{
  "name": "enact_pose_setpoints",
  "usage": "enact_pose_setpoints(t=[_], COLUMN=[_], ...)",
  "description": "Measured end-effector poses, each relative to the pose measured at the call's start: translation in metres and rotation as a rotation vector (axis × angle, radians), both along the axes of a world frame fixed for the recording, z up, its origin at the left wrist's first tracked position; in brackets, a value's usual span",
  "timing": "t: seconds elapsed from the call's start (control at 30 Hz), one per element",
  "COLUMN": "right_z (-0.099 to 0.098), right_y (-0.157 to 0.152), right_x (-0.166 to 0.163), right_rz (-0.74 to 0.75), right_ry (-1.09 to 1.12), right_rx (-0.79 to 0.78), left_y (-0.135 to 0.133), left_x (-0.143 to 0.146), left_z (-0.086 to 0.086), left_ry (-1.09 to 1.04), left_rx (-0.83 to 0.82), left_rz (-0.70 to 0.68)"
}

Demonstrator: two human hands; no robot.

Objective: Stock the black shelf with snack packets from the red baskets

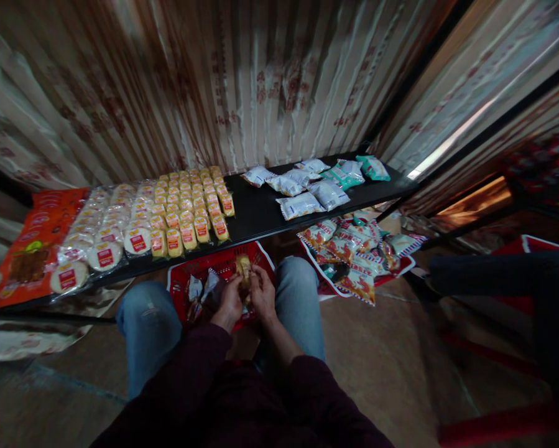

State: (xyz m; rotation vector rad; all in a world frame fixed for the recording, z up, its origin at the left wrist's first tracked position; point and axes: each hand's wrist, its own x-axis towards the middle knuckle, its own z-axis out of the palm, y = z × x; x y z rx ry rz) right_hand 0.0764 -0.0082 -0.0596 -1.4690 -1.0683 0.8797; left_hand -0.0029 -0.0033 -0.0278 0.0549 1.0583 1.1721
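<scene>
I sit with my knees apart before a low black shelf [255, 214]. Between my knees, both hands grip a small yellow snack packet [244, 269], held over a red plastic basket [223, 264]. My left hand [230, 302] closes on its left side and my right hand [263, 292] on its right side. In the basket lie a few more small packets [199, 287]. On the shelf just beyond stand rows of yellow packets [193, 211] with red labels.
Round white cakes in clear wrap [104, 233] and an orange bag [34, 246] fill the shelf's left. White and green pouches [319, 183] lie at its right. A red tray of snack bags [354, 258] sits on the floor. Another person's dark leg [503, 274] is at right.
</scene>
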Motion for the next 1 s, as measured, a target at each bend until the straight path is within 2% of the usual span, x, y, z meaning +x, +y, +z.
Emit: enact_pose_setpoints(t=[0.13, 0.3, 0.57, 0.8, 1.0], right_z=[0.005, 0.020, 0.030, 0.057, 0.068], right_y=[0.000, -0.002, 0.007, 0.029, 0.065], right_x=[0.001, 0.003, 0.010, 0.012, 0.004], right_rz=[0.011, -0.008, -0.078, -0.021, 0.062], right_ry=[-0.043, -0.089, -0.142, -0.087, -0.098], right_rx=[-0.002, 0.021, 0.091, 0.051, 0.143], left_y=[-0.002, -0.004, -0.003, 0.015, 0.038], left_x=[0.008, 0.012, 0.018, 0.014, 0.008], left_z=[0.004, 0.012, 0.028, 0.056, 0.071], left_ry=[0.157, 0.344, 0.543, 0.814, 0.927], left_rx=[0.112, 0.205, 0.412, 0.555, 0.600], left_rz=[0.020, -0.020, -0.060, -0.075, -0.039])
